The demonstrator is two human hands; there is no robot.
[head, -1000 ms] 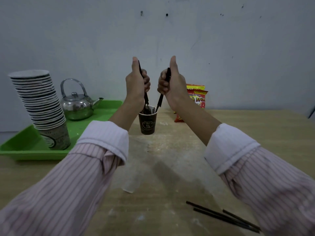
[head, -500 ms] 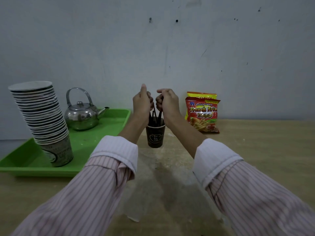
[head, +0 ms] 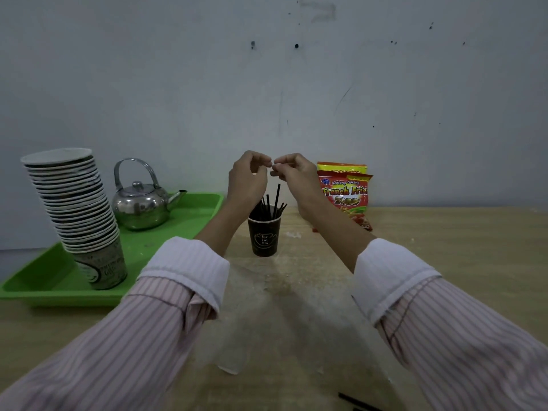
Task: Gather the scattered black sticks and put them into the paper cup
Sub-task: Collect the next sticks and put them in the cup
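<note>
A dark brown paper cup (head: 264, 238) stands upright at the centre of the frame on a pale wooden worktop (head: 444, 247). A bundle of thin black sticks (head: 278, 200) stands in it, fanning out above the rim, with one stick taller than the rest.

Both hands hover just above the stick tips. The left hand (head: 247, 180) and the right hand (head: 292, 173) face each other with fingers loosely curled and fingertips almost meeting. Each grip is slack and holds nothing. Pink-striped sleeves with white turned-back cuffs run in from the lower corners.

At the bottom edge, right of centre, a few loose black sticks (head: 351, 399) lie flat on the worktop, well apart from the cup.

In the left of the frame a bright green plastic tray (head: 189, 221) carries a shiny steel kettle (head: 142, 203) and a tall leaning stack of printed paper cups (head: 77, 209). Right of the hands, red and yellow snack bags (head: 345, 191) lean against the grey wall (head: 415, 84).
</note>
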